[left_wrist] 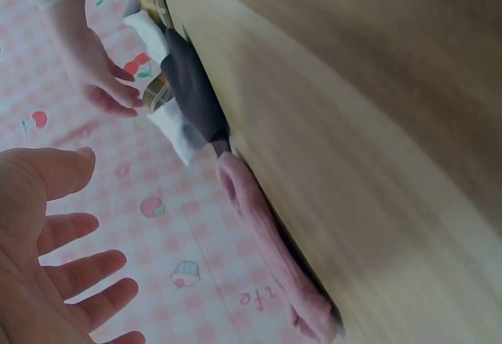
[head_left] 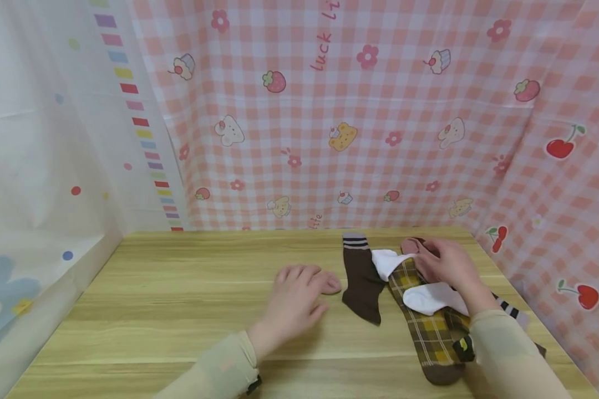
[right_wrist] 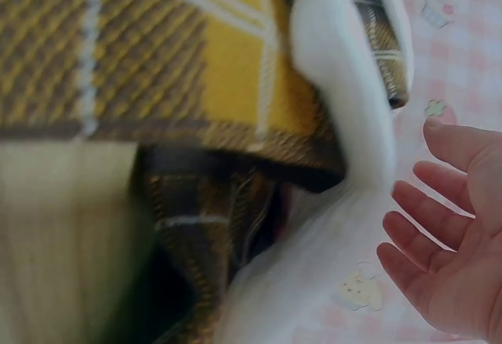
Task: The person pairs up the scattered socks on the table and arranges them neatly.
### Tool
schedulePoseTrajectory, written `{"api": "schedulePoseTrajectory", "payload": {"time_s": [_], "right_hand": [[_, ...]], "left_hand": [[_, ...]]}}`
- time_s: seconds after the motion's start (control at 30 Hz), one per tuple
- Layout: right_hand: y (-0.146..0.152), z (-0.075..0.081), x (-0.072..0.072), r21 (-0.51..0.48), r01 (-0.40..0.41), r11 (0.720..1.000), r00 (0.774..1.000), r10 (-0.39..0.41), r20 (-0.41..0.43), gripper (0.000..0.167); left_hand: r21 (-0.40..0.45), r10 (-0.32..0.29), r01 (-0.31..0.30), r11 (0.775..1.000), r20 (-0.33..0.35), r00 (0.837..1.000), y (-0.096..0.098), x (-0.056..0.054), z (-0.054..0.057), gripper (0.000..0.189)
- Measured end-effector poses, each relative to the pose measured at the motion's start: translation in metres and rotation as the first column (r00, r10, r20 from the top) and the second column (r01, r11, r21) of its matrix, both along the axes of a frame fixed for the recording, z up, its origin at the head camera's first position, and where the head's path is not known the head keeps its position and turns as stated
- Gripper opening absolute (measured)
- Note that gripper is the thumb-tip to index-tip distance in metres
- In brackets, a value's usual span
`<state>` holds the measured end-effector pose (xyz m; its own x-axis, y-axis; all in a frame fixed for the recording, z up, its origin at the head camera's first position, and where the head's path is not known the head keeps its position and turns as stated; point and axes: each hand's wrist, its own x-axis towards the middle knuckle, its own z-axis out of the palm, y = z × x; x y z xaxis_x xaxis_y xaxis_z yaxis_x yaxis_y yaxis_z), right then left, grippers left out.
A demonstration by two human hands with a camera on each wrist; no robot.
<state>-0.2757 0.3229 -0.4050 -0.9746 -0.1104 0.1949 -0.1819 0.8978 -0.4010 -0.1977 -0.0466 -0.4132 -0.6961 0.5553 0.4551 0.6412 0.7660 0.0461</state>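
My left hand (head_left: 297, 299) hovers by a pink sock (head_left: 333, 284) and hides most of it. In the left wrist view its fingers (left_wrist: 90, 269) are spread with nothing between them, and the pink sock (left_wrist: 271, 242) lies lengthwise on the table. My right hand (head_left: 451, 266) is over the sock pile, close to another pink sock (head_left: 410, 245). The right wrist view shows that hand (right_wrist: 447, 226) loosely extended, holding nothing. Under and around it lie a yellow-brown plaid sock (head_left: 429, 332) and two white socks, one nearer (head_left: 426, 299), one farther (head_left: 386, 264).
A dark brown sock (head_left: 361, 277) with a striped cuff lies between the hands. Another striped cuff (head_left: 511, 310) shows beside the right forearm. The wooden table (head_left: 155, 310) meets pink checked cloth (head_left: 299, 111) at the back and right, and white cloth (head_left: 45, 138) at the left.
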Motion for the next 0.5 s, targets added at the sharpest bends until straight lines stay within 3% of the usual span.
{"api": "schedulePoseTrajectory", "payload": {"time_s": [0.3, 0.5], "right_hand": [[0.011, -0.009, -0.006, 0.026, 0.039, 0.999, 0.998, -0.04, 0.046, 0.048], [0.018, -0.017, -0.01, 0.048, 0.058, 0.997, 0.995, -0.062, 0.08, 0.048]], "left_hand": [[-0.018, -0.024, 0.023, 1.0, -0.062, 0.998, 0.007, 0.002, -0.011, 0.049], [-0.021, -0.05, 0.049, 0.999, -0.047, 0.998, 0.015, 0.005, -0.014, 0.05]]}}
